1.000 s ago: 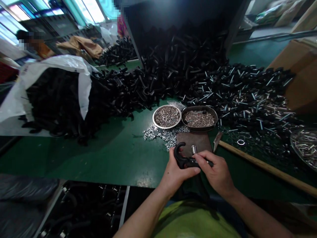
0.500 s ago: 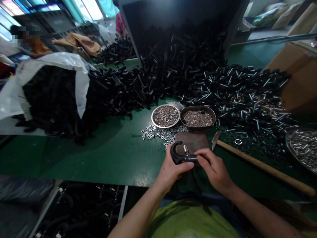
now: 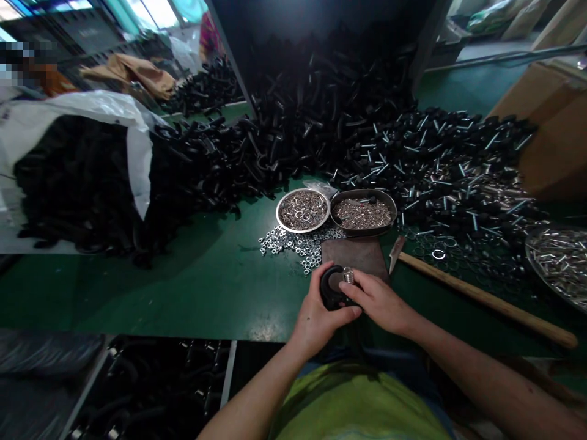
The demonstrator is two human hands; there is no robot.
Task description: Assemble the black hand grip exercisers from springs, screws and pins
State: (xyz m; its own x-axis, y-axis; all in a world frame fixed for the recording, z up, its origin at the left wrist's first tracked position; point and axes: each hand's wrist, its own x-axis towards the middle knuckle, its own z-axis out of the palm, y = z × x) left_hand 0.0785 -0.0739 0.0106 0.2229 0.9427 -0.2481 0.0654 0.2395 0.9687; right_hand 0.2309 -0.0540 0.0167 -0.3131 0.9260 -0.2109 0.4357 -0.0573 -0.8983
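- Fingers of the left hand [image 3: 316, 318] were wrapped around a curved black plastic hook [image 3: 325, 286], held by the near edge of a flat brown plate [image 3: 358, 253]
- Right hand [image 3: 385, 307] pinched a small silver coiled spring [image 3: 348, 277] close to the hook
- Step in hand seemed to be handling both pieces together, which called for a steady grip
- Lettering, if any, was unreadable

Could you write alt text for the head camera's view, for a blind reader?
A person's left hand holds a black curved hook while the right hand pinches a silver coiled metal piece above a green tabletop. Beyond are a round silver-rimmed bowl and dark oval tray of small metal parts, then heaped black parts; a wooden-handled hammer lies at right.
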